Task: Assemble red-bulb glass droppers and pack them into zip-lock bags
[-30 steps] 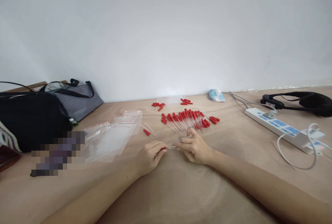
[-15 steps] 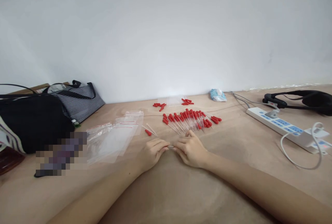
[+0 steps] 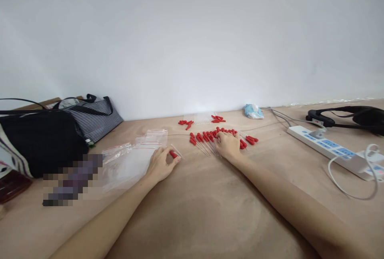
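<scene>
My left hand (image 3: 162,163) lies low on the table, thumb and fingers apart around a loose red rubber bulb (image 3: 173,154). Just past that bulb are a few thin clear tubes (image 3: 177,151). Over the row of droppers (image 3: 207,136), which have red bulbs and slim clear stems, my right hand (image 3: 228,145) reaches with its fingers curled down. The hand covers part of the row, and what lies between its fingertips is hidden. More droppers (image 3: 252,140) lie at the row's right end.
Clear zip bags (image 3: 129,167) lie left of my left hand. Farther back are loose red bulbs (image 3: 186,123), more bulbs (image 3: 218,119) and clear tubes (image 3: 202,118). A blue tissue pack (image 3: 253,111), power strip (image 3: 324,145), black headset (image 3: 345,117) and black bag (image 3: 39,139) stand around.
My hands have parted from the small clear piece they held together. The left moved left to the loose red bulb; the right moved forward over the droppers.
</scene>
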`<state>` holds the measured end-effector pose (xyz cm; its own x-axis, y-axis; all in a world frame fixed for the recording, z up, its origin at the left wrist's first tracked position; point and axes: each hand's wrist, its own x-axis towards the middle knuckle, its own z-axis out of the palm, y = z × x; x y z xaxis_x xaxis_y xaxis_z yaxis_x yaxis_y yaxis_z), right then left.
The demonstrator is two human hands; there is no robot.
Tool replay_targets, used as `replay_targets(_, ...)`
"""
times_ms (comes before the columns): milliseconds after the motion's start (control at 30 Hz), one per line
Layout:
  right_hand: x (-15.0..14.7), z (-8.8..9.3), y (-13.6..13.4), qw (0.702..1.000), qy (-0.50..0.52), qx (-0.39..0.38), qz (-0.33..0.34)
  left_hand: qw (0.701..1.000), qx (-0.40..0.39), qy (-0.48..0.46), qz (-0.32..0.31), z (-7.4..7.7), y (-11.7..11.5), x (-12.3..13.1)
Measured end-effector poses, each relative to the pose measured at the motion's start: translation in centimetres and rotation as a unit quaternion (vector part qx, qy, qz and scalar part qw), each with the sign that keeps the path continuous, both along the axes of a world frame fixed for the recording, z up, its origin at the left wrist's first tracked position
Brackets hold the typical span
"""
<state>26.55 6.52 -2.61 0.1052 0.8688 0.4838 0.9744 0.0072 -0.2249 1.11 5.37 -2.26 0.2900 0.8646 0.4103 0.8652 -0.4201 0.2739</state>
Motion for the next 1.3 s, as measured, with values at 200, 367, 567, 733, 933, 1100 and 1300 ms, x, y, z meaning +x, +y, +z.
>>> replay_targets(200,-4.1,1.0,-1.2,0.993,0.006,0.008,0.119,1.000,0.001,-0.001,-0.021,-0.3,0.3,0.0)
replay_targets(367,-10.9,1.9,-0.2,0.981,0.054,-0.124,0.136,0.998,0.016,-0.042,-0.043,-0.4,0.5,-0.1)
replay_targets(567,-14.0,2.7,1.3,0.969,0.087,-0.210,0.097,0.996,-0.012,-0.086,-0.014,-0.6,0.4,0.0)
replay_targets(733,-11.9,2.6,0.3,0.971,0.077,-0.208,0.088,0.995,-0.028,-0.091,-0.007,-0.7,0.3,0.3)
replay_targets(933,-8.1,1.5,-1.1,0.987,0.027,-0.128,0.088,0.997,0.003,-0.063,-0.038,-0.9,0.3,0.7)
replay_targets(1100,-5.2,0.3,-2.5,0.982,0.074,-0.019,0.173,0.993,0.010,-0.088,-0.079,-0.5,-0.3,0.9)
replay_targets(1300,-2.3,-0.8,-5.7,0.940,0.121,0.021,0.317,0.980,-0.029,-0.105,-0.164,-0.1,-2.1,2.5)
